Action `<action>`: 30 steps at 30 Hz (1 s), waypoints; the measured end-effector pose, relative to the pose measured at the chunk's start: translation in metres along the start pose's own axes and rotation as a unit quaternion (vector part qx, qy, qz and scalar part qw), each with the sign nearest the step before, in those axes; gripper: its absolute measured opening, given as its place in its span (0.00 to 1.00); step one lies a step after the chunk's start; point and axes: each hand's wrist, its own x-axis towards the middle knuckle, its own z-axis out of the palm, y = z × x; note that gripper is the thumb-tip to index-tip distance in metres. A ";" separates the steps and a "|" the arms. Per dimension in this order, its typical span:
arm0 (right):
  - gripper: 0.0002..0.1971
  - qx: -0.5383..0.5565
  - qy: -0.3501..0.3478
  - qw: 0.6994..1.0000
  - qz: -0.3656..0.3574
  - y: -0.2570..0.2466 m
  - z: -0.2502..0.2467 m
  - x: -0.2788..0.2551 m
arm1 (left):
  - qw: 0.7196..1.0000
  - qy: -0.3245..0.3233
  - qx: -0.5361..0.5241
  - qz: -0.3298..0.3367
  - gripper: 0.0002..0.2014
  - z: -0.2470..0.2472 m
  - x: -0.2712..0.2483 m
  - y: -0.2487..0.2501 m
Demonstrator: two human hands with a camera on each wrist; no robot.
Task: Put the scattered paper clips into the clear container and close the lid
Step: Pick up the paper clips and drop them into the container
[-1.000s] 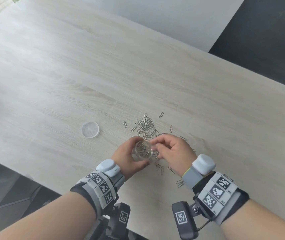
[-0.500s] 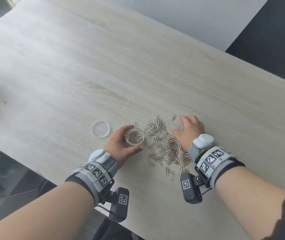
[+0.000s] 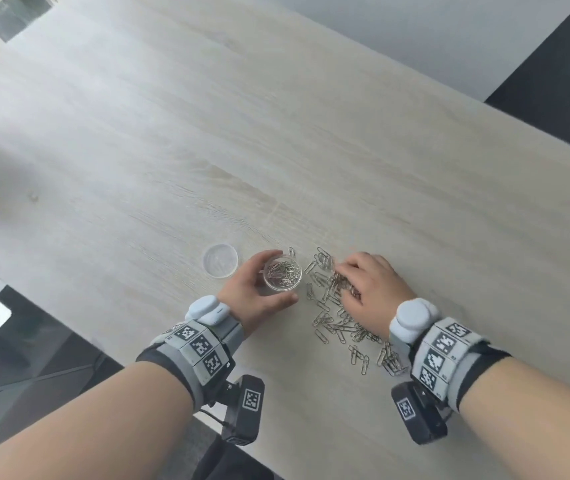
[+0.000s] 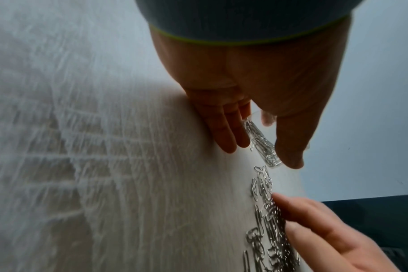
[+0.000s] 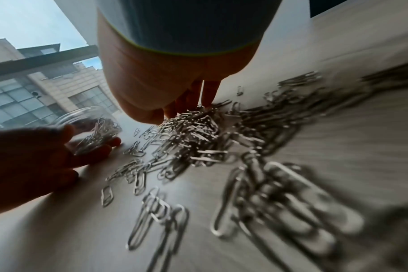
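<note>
A small clear round container [image 3: 282,274], partly filled with paper clips, stands on the pale wood table [image 3: 276,150]. My left hand [image 3: 252,289] grips it, fingers round the far side and thumb on the near side; the left wrist view shows the container [image 4: 261,139] between them. Silver paper clips [image 3: 332,306] lie scattered to its right in a band running toward the near edge. My right hand [image 3: 363,282] rests palm down on the pile, its fingertips [image 5: 198,99] touching the clips [image 5: 198,139]. I see no clip pinched.
The clear round lid [image 3: 220,260] lies flat on the table just left of the container. The table's near edge [image 3: 110,344] runs close behind my left wrist, with dark floor below. A pale wall [image 3: 449,39] stands past the far edge.
A second ago my right hand was at the container's mouth. It then swung out to the pile's far right side and has now drawn back left onto the clips. My left hand still grips the container.
</note>
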 end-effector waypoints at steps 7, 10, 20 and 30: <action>0.16 0.040 0.059 0.997 -0.024 -0.014 -0.007 0.025 | 0.999 0.026 -0.010 -0.017 0.33 -0.010 0.000 0.002; 0.19 0.017 0.037 0.998 -0.053 -0.035 -0.003 0.054 | 0.999 0.036 -0.019 -0.023 0.32 -0.014 -0.002 0.002; 0.03 0.013 0.015 0.995 -0.100 -0.027 0.009 0.042 | 0.999 0.045 0.014 -0.008 0.35 -0.014 -0.004 0.001; 0.11 0.016 0.025 0.996 -0.086 -0.013 0.004 -0.009 | 0.997 0.057 0.038 -0.016 0.36 -0.010 -0.002 -0.005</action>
